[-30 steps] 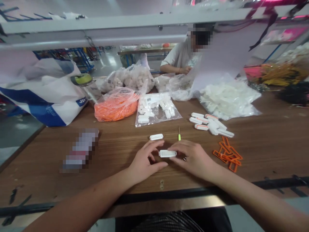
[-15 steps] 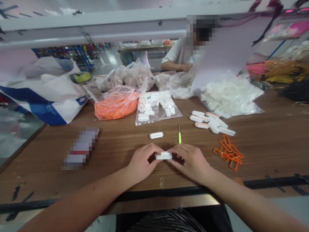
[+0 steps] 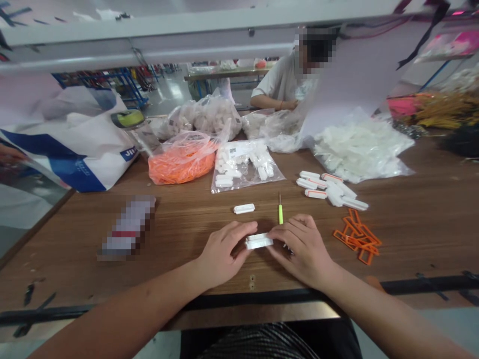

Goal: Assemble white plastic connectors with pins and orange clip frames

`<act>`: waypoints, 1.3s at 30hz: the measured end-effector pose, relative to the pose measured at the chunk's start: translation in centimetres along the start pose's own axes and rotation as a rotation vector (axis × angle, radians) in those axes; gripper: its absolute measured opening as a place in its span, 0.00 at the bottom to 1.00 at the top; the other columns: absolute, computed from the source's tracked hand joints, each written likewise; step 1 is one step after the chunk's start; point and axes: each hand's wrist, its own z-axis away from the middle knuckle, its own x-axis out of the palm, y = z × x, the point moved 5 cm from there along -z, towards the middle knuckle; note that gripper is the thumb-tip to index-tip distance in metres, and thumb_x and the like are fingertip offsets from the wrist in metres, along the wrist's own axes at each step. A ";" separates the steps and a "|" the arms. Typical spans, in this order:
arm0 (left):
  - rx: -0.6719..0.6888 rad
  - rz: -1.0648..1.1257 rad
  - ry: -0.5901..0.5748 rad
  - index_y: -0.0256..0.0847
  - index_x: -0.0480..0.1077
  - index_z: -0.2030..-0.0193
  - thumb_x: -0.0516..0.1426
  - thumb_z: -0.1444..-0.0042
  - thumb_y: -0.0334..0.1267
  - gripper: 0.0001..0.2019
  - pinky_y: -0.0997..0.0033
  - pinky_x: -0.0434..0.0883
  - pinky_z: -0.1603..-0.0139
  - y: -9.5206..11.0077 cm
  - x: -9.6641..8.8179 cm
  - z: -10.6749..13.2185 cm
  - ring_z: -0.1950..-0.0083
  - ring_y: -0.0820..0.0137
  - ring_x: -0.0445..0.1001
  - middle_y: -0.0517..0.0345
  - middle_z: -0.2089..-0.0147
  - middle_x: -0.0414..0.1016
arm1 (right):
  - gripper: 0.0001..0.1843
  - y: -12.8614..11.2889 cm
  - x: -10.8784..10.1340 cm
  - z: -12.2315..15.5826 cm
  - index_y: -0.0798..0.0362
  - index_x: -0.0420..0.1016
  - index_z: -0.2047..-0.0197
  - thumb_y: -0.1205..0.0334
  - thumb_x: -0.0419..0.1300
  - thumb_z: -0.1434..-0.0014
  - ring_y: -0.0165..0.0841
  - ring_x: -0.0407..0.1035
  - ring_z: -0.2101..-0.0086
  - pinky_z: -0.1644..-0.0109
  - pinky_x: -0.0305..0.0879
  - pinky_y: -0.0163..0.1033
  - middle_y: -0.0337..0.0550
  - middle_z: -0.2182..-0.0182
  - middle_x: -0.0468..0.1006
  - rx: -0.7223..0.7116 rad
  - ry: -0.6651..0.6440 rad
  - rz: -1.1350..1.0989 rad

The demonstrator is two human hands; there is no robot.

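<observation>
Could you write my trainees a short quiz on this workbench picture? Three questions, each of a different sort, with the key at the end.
1. True or false: the green-handled tool lies on the table, just beyond the right hand.

2. Multiple choice: what colour are the loose frames to the right of that hand?
A) White
B) Orange
C) Green

3. Short answer: what is between the fingertips of the right hand and those of the left hand?

Key
1. True.
2. B, orange.
3. A white rectangular piece. The right hand grips it at one end; whether the left hand also touches it is hard to tell.
</observation>
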 end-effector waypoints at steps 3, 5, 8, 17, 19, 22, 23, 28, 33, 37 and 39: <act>0.088 0.033 -0.022 0.43 0.69 0.49 0.58 0.40 0.28 0.13 0.67 0.75 0.56 0.3 0.0 -0.4 0.57 0.70 0.77 0.54 0.55 0.78 | 0.02 -0.2 0.1 -0.3 0.53 0.74 0.63 0.65 0.61 0.40 0.32 0.72 0.69 0.56 0.58 0.45 0.39 0.69 0.81 0.013 -0.022 -0.016; 0.051 0.058 -0.058 0.43 0.71 0.53 0.59 0.40 0.30 0.09 0.67 0.74 0.57 -0.2 0.1 -0.6 0.59 0.70 0.76 0.56 0.58 0.79 | 0.04 0.2 0.2 -0.5 0.53 0.76 0.62 0.63 0.62 0.41 0.33 0.72 0.68 0.56 0.59 0.45 0.40 0.69 0.81 0.047 -0.076 -0.064; -0.105 0.030 -0.190 0.43 0.73 0.56 0.62 0.42 0.35 0.07 0.61 0.71 0.55 -1.5 0.8 -0.6 0.60 0.68 0.76 0.59 0.61 0.79 | 0.07 2.1 -0.7 -0.6 0.51 0.78 0.62 0.59 0.62 0.41 0.35 0.74 0.62 0.54 0.62 0.46 0.41 0.64 0.82 0.189 -0.116 -0.153; -0.246 -0.018 -0.326 0.45 0.73 0.57 0.62 0.43 0.40 0.07 0.59 0.65 0.53 -2.4 1.3 -0.4 0.57 0.64 0.73 0.59 0.59 0.80 | 0.13 8.7 -4.4 3.3 0.49 0.80 0.71 0.58 0.56 0.41 0.34 0.73 0.69 0.64 0.66 0.39 0.38 0.71 0.80 0.675 -0.643 -0.114; -0.248 -0.014 -0.337 0.45 0.73 0.57 0.62 0.42 0.39 0.07 0.59 0.65 0.53 -2.4 1.3 -0.4 0.57 0.64 0.73 0.59 0.59 0.79 | 0.12 8.9 -4.6 4.2 0.48 0.81 0.70 0.58 0.56 0.42 0.34 0.73 0.69 0.64 0.66 0.38 0.38 0.70 0.81 0.704 -0.684 -0.102; -0.254 -0.014 -0.361 0.45 0.73 0.57 0.62 0.42 0.39 0.07 0.59 0.64 0.52 -2.5 1.3 -0.3 0.56 0.64 0.72 0.60 0.59 0.79 | 0.12 8.6 -4.7 5.0 0.48 0.82 0.67 0.58 0.56 0.42 0.34 0.74 0.67 0.62 0.67 0.38 0.39 0.68 0.82 0.683 -0.706 -0.139; -0.253 -0.014 -0.367 0.46 0.73 0.57 0.62 0.42 0.39 0.07 0.59 0.64 0.52 -2.6 1.4 -0.3 0.56 0.64 0.72 0.60 0.59 0.79 | 0.12 8.5 -4.6 5.1 0.48 0.82 0.66 0.59 0.56 0.42 0.34 0.74 0.67 0.61 0.67 0.39 0.40 0.67 0.82 0.674 -0.712 -0.149; -0.243 -0.026 -0.380 0.46 0.73 0.57 0.61 0.41 0.40 0.07 0.58 0.64 0.52 -2.6 1.4 -0.3 0.56 0.64 0.72 0.59 0.59 0.79 | 0.11 7.9 -4.1 5.3 0.49 0.81 0.65 0.57 0.57 0.41 0.35 0.73 0.68 0.62 0.67 0.40 0.43 0.67 0.81 0.648 -0.723 -0.128; -0.244 -0.030 -0.387 0.46 0.73 0.57 0.61 0.41 0.40 0.07 0.58 0.65 0.52 -2.6 1.3 -0.4 0.56 0.63 0.72 0.59 0.59 0.79 | 0.12 7.1 -3.6 4.6 0.50 0.81 0.65 0.57 0.56 0.39 0.36 0.73 0.67 0.58 0.66 0.43 0.45 0.67 0.80 0.542 -0.695 -0.048; -0.242 -0.030 -0.386 0.45 0.73 0.57 0.60 0.41 0.41 0.07 0.58 0.65 0.52 -2.6 1.3 -0.4 0.56 0.63 0.72 0.58 0.59 0.79 | 0.14 7.4 -4.1 4.2 0.50 0.81 0.64 0.58 0.54 0.38 0.35 0.73 0.66 0.59 0.67 0.42 0.44 0.66 0.81 0.541 -0.659 -0.129; -0.237 -0.025 -0.383 0.45 0.73 0.57 0.60 0.40 0.41 0.07 0.58 0.65 0.52 -2.6 1.3 -0.4 0.56 0.63 0.72 0.58 0.59 0.78 | 0.14 7.9 -4.6 4.3 0.50 0.80 0.64 0.58 0.54 0.39 0.34 0.74 0.67 0.61 0.68 0.40 0.43 0.66 0.81 0.599 -0.647 -0.169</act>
